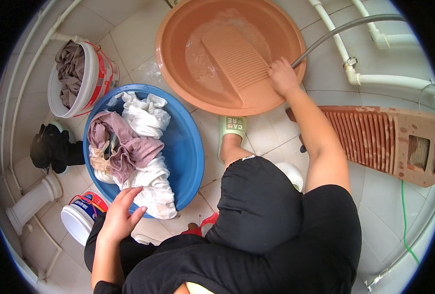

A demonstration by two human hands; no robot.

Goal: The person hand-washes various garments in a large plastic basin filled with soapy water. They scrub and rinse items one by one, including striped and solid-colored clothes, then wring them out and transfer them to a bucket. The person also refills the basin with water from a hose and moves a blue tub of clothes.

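Note:
A large orange-brown basin [171,73] stands at the top with shallow water in it. Its ridged washboard [237,56] slopes up to the near right rim. My right hand [282,77] is there with curled fingers, closed around a grey flexible hose [344,30]; the hose's end is hidden by the hand. Left of centre sits a blue basin [185,147] piled with wet laundry: white cloth [146,115], a mauve garment [129,142] and more white cloth [151,188]. My left hand [122,213] hovers beside its near edge, fingers and thumb apart, holding nothing.
A white-and-red bucket [92,81] holds brownish cloth; black cloth [53,147] hangs over another container. A small bucket [78,220] lies near my left forearm. At right are a brown washboard [362,134], white pipes [340,44] and a green cord [404,220]. My foot wears a green clog [233,126].

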